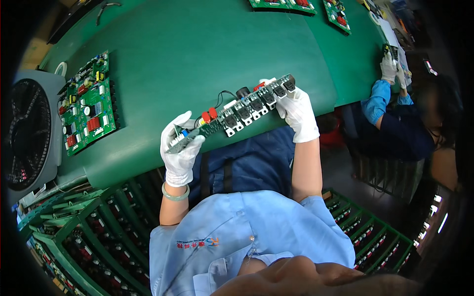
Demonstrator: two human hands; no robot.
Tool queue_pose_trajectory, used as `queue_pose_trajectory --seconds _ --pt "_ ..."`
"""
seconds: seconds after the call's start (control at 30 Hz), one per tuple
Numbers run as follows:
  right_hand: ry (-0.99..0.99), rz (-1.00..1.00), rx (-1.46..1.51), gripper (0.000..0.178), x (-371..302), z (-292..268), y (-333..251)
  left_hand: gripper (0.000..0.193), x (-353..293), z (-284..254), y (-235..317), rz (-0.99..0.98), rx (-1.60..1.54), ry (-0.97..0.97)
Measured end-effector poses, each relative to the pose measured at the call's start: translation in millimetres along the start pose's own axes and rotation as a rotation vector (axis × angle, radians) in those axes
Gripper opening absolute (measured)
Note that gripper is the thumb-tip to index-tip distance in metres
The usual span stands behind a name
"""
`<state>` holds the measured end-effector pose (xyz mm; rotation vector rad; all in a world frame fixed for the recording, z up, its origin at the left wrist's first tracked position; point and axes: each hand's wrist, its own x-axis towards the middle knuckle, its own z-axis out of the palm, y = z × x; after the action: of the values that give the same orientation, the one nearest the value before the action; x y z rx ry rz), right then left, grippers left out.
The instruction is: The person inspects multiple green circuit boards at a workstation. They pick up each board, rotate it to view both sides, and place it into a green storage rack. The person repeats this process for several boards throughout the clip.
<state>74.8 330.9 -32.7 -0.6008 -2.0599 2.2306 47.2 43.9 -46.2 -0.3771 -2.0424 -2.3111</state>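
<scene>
I hold a long green circuit board (232, 111) edge-on above the near edge of the green table (197, 54). It carries red and black parts and a row of black and white pieces along its near side. My left hand (180, 148), in a white glove, grips the board's left end. My right hand (296, 111), also gloved, grips its right end. The board tilts up toward the right.
Another populated green board (86, 103) lies on the table at the left, beside a grey fan (27, 133). More boards (301, 7) lie at the far edge. A co-worker's gloved hands (390, 66) work at the right. Green racks (94, 237) of boards stand below the table.
</scene>
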Motion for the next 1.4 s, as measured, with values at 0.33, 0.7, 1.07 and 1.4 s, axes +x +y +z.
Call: queue_pose_trajectory --seconds 0.33,0.7,1.07,1.4 --pt "-0.291 -0.050 0.379 0.045 18.1 18.8 15.2 0.054 38.4 -47.5 17.8 -0.442 -0.169 0.074" --pt "-0.230 0.005 0.291 0.039 8.7 18.7 7.8 0.054 38.3 -58.5 11.0 -0.483 -0.403 0.205" --pt "-0.204 0.038 0.285 0.045 6.4 16.3 10.0 0.052 35.2 -66.1 3.3 -0.435 -0.330 0.200" --pt "-0.245 -0.051 0.371 0.035 8.5 12.6 23.7 0.053 37.4 -67.0 0.8 -0.465 -0.357 0.217"
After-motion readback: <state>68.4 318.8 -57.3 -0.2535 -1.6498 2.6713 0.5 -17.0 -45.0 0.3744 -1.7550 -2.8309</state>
